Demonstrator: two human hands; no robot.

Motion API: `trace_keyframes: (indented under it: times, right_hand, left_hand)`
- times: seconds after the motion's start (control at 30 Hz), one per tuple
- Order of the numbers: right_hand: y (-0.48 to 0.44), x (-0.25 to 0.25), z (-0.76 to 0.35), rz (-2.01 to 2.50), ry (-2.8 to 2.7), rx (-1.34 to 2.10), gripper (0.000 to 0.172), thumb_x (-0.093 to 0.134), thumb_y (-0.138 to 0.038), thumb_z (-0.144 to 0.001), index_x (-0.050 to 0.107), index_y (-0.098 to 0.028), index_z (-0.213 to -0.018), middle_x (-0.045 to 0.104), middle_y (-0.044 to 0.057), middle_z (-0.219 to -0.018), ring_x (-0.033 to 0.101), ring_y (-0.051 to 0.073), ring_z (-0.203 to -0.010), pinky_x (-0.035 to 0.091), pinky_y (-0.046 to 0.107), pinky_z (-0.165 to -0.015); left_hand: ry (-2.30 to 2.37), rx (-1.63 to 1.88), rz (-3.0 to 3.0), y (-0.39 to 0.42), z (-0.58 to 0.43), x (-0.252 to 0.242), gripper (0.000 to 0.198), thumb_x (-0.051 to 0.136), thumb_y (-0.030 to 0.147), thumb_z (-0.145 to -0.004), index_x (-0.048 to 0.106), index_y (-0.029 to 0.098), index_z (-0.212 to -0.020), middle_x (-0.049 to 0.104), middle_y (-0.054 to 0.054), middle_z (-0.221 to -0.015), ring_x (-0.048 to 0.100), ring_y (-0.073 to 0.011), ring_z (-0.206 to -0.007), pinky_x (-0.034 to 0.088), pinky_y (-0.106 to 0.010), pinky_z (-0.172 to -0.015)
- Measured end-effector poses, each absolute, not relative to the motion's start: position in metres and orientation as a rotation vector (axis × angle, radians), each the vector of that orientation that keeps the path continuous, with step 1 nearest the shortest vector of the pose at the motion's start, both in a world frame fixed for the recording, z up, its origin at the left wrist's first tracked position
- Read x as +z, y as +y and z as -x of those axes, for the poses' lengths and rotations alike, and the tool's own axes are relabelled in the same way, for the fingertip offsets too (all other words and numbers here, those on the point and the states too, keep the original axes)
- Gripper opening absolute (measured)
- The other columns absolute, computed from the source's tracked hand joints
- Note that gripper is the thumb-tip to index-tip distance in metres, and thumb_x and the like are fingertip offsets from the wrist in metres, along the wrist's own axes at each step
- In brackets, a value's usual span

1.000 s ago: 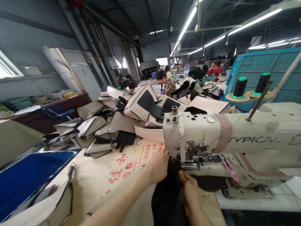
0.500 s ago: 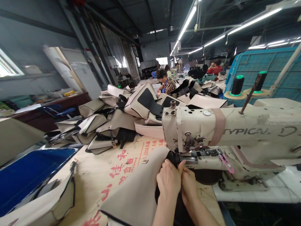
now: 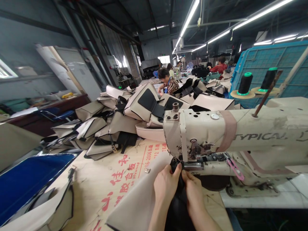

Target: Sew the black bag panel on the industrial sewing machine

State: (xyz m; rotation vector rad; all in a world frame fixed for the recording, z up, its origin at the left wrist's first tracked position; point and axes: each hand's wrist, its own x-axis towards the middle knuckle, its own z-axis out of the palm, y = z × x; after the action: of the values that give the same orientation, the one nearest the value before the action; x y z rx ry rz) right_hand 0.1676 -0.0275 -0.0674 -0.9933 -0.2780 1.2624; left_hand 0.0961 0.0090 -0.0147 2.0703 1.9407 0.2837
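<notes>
A beige bag piece with black edging and a small metal clasp lies slanted in front of me. Its black part runs up to the head of the white sewing machine. My left hand grips this black part close to the needle area, thumb on top. Beside it, my right hand closes on the same black part from the right, just below the machine's cylinder arm. The needle itself is hidden behind the machine head and the material.
Beige and black bags are heaped behind the plywood table. A blue-lined bin and another bag are at left. Pink snips hang on the machine. Thread spools stand behind it. A co-worker sits beyond the heap.
My hands have drawn slightly apart and more of the black part shows between them. The bag piece has turned a little at the machine. The view has shifted slightly.
</notes>
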Motion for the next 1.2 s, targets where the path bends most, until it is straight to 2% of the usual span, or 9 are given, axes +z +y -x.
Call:
trace_keyframes:
  times: [0.1, 0.23, 0.47, 0.63, 0.97, 1.2]
  right_hand:
    - [-0.025, -0.068, -0.167, 0.996, -0.256, 1.27, 0.042, 0.069, -0.048, -0.057, 0.068, -0.013, -0.08, 0.066, 0.006, -0.08, 0.056, 0.02, -0.076, 0.042, 0.026, -0.066]
    - [-0.025, -0.068, -0.163, 1.022, -0.223, 1.259, 0.041, 0.069, -0.049, -0.058, 0.068, -0.011, -0.073, 0.062, 0.003, -0.063, 0.051, 0.015, -0.056, 0.036, 0.023, -0.051]
    - [-0.025, -0.074, -0.163, 1.06, -0.205, 1.224, 0.045, 0.071, -0.048, -0.057, 0.068, -0.011, -0.082, 0.062, 0.003, -0.064, 0.045, 0.011, -0.049, 0.028, 0.022, -0.044]
    - [-0.025, -0.074, -0.164, 1.069, -0.206, 1.235, 0.045, 0.071, -0.048, -0.055, 0.068, -0.012, -0.081, 0.063, 0.003, -0.067, 0.047, 0.013, -0.053, 0.03, 0.022, -0.046]
    - [-0.026, -0.076, -0.165, 1.165, -0.204, 1.214, 0.051, 0.073, -0.047, -0.054, 0.068, -0.012, -0.09, 0.062, 0.001, -0.062, 0.044, 0.011, -0.047, 0.026, 0.021, -0.042]
    - [-0.028, -0.069, -0.167, 1.163, -0.211, 1.227, 0.048, 0.073, -0.047, -0.054, 0.069, -0.012, -0.086, 0.065, 0.004, -0.072, 0.055, 0.017, -0.064, 0.04, 0.023, -0.053]
  left_hand:
    - [1.919, 0.311, -2.067, 0.015, -0.093, -0.017, 0.051, 0.028, 0.06, -0.081, 0.052, 0.019, -0.062, 0.058, -0.003, -0.058, 0.057, -0.0185, -0.058, 0.03, -0.023, -0.049]
    - [1.897, 0.315, -2.097, 0.022, -0.092, -0.019, 0.049, 0.032, 0.06, -0.08, 0.047, 0.019, -0.057, 0.054, -0.002, -0.054, 0.053, -0.0159, -0.054, 0.026, -0.022, -0.047]
    - [1.859, 0.346, -2.103, 0.025, -0.088, -0.023, 0.049, 0.033, 0.062, -0.078, 0.045, 0.02, -0.056, 0.052, -0.001, -0.053, 0.05, -0.0155, -0.052, 0.023, -0.022, -0.048]
    - [1.771, 0.327, -2.107, 0.026, -0.084, -0.021, 0.045, 0.037, 0.057, -0.077, 0.043, 0.019, -0.055, 0.05, -0.001, -0.052, 0.047, -0.0139, -0.051, 0.022, -0.022, -0.048]
    - [1.813, 0.346, -2.053, 0.027, -0.085, -0.022, 0.045, 0.037, 0.058, -0.076, 0.044, 0.019, -0.054, 0.05, -0.002, -0.053, 0.046, -0.0141, -0.051, 0.022, -0.022, -0.048]
    - [1.814, 0.363, -2.045, 0.028, -0.085, -0.024, 0.046, 0.037, 0.059, -0.076, 0.045, 0.019, -0.054, 0.051, -0.002, -0.053, 0.046, -0.014, -0.05, 0.021, -0.022, -0.047]
